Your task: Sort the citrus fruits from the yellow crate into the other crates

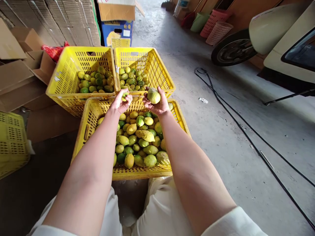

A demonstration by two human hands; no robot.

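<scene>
My left hand (121,104) is closed around a small green lemon (125,96), mostly covered by the fingers. In my right hand (161,104) lies a larger yellow-green lemon (154,96) with a rough, brownish patch on top, fingers curled about it. Both hands are above the far side of the near yellow crate (142,174), which holds many green and yellow lemons (144,134). Just beyond stand two more yellow crates, the left one (61,77) and the right one (159,70), each with a layer of lemons at the bottom.
Flattened cardboard (66,19) is stacked at the back left, near open boxes (14,75). A blue carton (118,31) stands behind the crates. Another yellow crate (13,144) is at far left. A black cable (236,121) crosses the floor at right, near a wheeled vehicle (283,36).
</scene>
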